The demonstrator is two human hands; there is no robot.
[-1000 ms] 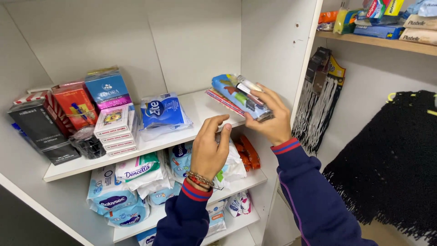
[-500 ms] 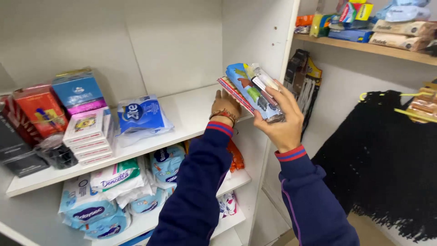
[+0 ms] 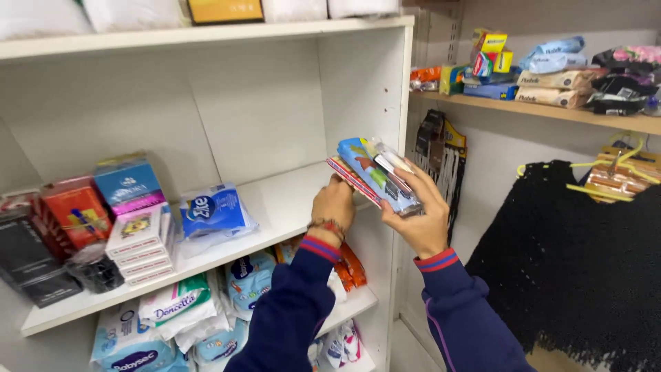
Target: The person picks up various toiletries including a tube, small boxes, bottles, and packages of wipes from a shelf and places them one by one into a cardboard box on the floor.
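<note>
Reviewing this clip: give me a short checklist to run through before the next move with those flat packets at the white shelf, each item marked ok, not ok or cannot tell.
1. Right hand grips the stack of flat packets from below and behind: ok.
2. Left hand touches the stack's lower left edge: ok.
3. Stack level: not ok, it tilts down to the right.
4. Bare space on the white shelf to the right of the blue tissue pack: ok.
5. Number of packets in the stack: cannot tell.
</note>
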